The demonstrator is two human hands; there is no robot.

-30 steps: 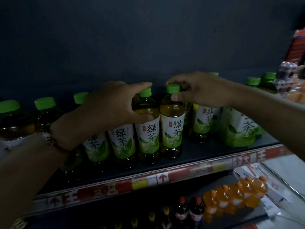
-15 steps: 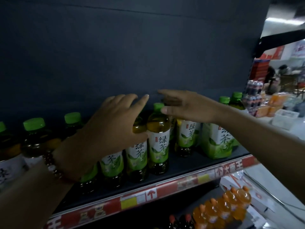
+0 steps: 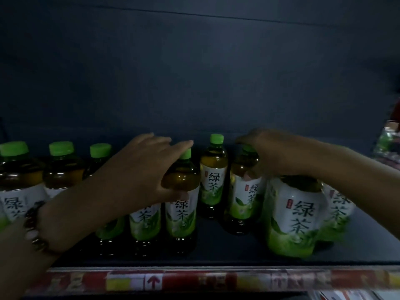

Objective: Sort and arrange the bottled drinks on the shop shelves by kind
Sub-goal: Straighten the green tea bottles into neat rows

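Observation:
Green tea bottles with green caps and white-green labels stand in a row on a dark shelf (image 3: 218,247). My left hand (image 3: 138,169) wraps one front-row bottle (image 3: 181,215), thumb on its shoulder and fingers stretched over its cap. My right hand (image 3: 275,152) covers the cap and neck of a second bottle (image 3: 244,204) just to the right. Between the two, a third bottle (image 3: 213,180) stands free, further back. Larger green tea bottles (image 3: 296,217) stand under my right forearm.
More green tea bottles (image 3: 62,169) fill the shelf's left side. A red and yellow price strip (image 3: 194,280) runs along the front edge. The dark back panel (image 3: 194,72) rises behind. A wrapped pack of bottles (image 3: 387,144) shows at the far right.
Both hands had lifted off the bottles with fingers spread; now they are down again, the left around a front bottle, the right over a neighbouring bottle's cap. The view moved closer to the shelf.

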